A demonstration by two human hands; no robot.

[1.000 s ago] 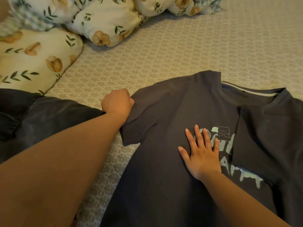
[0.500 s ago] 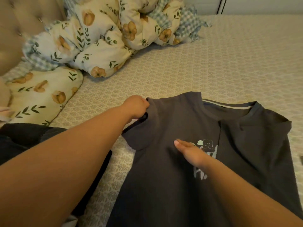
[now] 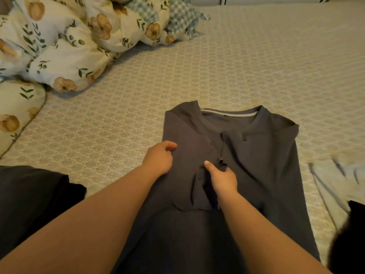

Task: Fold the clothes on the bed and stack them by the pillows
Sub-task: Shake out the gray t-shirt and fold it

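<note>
Grey T-shirt [image 3: 266,165] lengthwise, collar pointing away, left hand [image 3: 158,158] and right hand [image 3: 222,178] pinching folded sleeves

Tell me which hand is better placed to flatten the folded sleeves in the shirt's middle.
The right hand, probably: it already rests where the grey T-shirt's folded sleeves meet, while the left hand sits at the shirt's left edge.

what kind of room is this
Most likely a bedroom: the work surface is a bed with a patterned sheet, a bunched floral comforter and a matching pillow lie at its upper left, and a grey t-shirt is spread out for folding.
</note>
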